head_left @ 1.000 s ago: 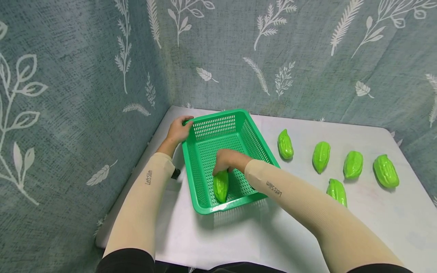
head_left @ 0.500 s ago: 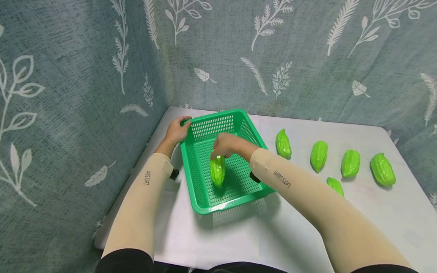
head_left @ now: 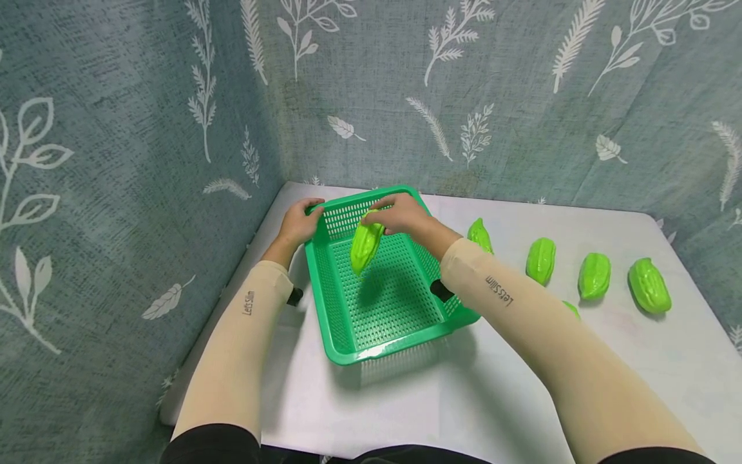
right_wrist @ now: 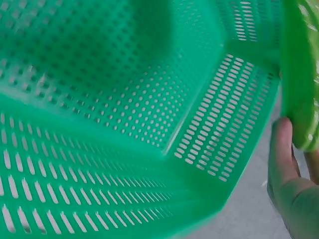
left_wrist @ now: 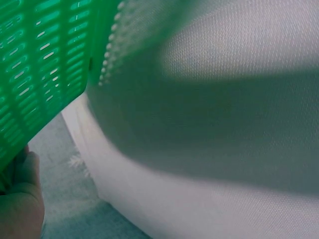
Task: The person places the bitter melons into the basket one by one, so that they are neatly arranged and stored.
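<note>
A green plastic basket (head_left: 385, 348) with slotted walls and a perforated floor stands on the white table. At its far left corner my left hand (head_left: 299, 222) grips the rim, thumb on top. The left wrist view shows that hand (left_wrist: 22, 199) beside the slotted wall. Above the basket's inside, toward its far side, my right hand (head_left: 400, 214) holds a glossy green ribbed fruit (head_left: 365, 248) by its upper end. The fruit hangs tilted, clear of the floor, and casts a shadow there. In the right wrist view a finger touches the fruit's end (right_wrist: 304, 124).
To the right lie several similar green ribbed fruits, among them one (head_left: 541, 260) in the middle and one (head_left: 649, 285) farthest right. My right forearm partly hides two of them. A patterned grey-green cloth (head_left: 371, 122) hangs behind and at the left of the table.
My right hand has lifted the green ribbed fruit from near the basket's front side, moving it up and toward the far side. The left hand keeps its hold on the rim.
</note>
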A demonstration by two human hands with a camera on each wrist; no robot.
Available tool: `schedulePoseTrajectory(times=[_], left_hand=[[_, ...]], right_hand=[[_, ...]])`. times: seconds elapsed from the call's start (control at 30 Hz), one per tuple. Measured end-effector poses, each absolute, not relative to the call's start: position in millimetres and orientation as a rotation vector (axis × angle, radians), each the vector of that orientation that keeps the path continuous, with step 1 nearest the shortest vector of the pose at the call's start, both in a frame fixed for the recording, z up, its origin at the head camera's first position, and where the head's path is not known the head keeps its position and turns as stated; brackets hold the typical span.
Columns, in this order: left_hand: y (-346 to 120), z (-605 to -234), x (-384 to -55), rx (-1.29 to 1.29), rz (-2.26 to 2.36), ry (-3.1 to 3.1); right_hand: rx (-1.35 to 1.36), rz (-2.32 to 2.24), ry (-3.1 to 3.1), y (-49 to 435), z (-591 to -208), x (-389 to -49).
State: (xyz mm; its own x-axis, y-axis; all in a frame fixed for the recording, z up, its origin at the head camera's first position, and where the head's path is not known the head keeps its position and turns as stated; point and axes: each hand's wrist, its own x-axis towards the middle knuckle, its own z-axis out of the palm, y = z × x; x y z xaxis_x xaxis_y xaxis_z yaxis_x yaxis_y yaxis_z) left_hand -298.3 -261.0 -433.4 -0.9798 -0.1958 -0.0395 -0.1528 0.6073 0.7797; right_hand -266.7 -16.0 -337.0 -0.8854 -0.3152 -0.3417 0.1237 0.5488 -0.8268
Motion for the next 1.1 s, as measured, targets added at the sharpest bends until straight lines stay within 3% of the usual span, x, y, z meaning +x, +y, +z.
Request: schedulePoseTrajectory(times=[0.2,0.67,1.1], left_hand=[[-259,-433,-298,0.295,-1.338,-2.781],[-262,-434,-298,0.260,-1.349,-2.782],[-263,-433,-299,0.259,-1.336,-2.812]], right_hand=[[0.001,-1.593,2.231,4,-332,-278],[0.196,-1.767,2.179,60,-322,-295],[0.350,-1.974,2.058,147,-323,-295]])
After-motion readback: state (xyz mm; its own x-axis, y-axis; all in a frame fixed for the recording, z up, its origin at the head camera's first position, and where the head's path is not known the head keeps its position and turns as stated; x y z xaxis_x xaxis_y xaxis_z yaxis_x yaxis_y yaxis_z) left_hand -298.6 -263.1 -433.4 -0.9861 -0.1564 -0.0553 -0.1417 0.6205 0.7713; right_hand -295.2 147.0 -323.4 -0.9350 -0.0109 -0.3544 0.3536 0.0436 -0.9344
